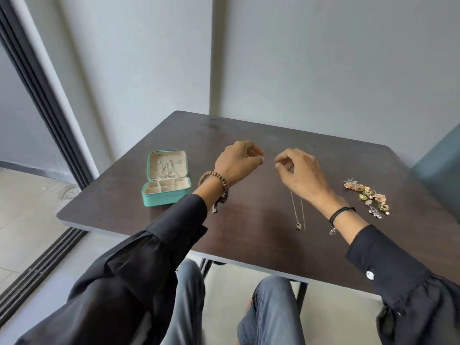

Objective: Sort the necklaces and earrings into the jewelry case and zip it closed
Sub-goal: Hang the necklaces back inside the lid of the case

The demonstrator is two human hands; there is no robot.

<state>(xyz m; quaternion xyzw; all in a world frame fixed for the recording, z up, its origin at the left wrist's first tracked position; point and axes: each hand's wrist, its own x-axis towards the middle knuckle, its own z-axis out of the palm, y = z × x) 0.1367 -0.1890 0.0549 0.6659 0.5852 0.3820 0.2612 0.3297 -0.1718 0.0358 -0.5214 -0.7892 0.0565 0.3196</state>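
Knees in blue jeans [271, 317] fill the bottom centre of the frame, flanked by black sleeves [139, 265] reaching up over a dark wooden bench [249, 242]; at mid-frame the right hand [298, 173] is raised above the bench, its thumb and forefinger pinching a thin necklace [297, 210] whose doubled chain drops straight down to a small ring pendant [300, 226] just below and left of the right wrist; whether the pendant touches the bench cannot be told. The left hand [237, 163], just left of the right one and apart from it, has its fingers curled and its fingertips pinched together; whether it grips an end of the chain is too fine to tell. A teal jewelry case [165, 192] stands open at centre left, lid upright with some chains hung inside it, its cream compartments facing up; a heap of pink, gold and silver earrings [368, 197] lies at centre right, well apart from the case. A wooden bead bracelet [211, 179] circles the left wrist; a black cord [341, 212] circles the right.
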